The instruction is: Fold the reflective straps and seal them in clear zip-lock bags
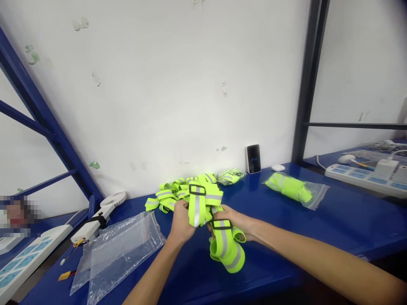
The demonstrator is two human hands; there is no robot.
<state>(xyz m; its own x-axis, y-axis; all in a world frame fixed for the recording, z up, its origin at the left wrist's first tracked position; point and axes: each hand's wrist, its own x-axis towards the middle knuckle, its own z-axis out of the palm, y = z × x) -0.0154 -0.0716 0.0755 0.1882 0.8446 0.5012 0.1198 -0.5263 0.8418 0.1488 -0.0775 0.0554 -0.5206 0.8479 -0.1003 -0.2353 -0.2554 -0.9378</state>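
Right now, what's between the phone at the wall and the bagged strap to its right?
Head view: a small white oval object lies on the blue table between the phone and the bagged strap.

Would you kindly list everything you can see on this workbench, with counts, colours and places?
held strap: one, neon yellow, grey stripe, front centre
strap pile: several, neon yellow, behind the held strap
bagged straps: two, neon yellow, back right
empty bags: few, clear, front left
phone: one, black, against wall
fan: one, white, left
power strips: two, white, far left and right
bench: one, blue, underneath
left hand: one, closed on held strap
right hand: one, closed on held strap
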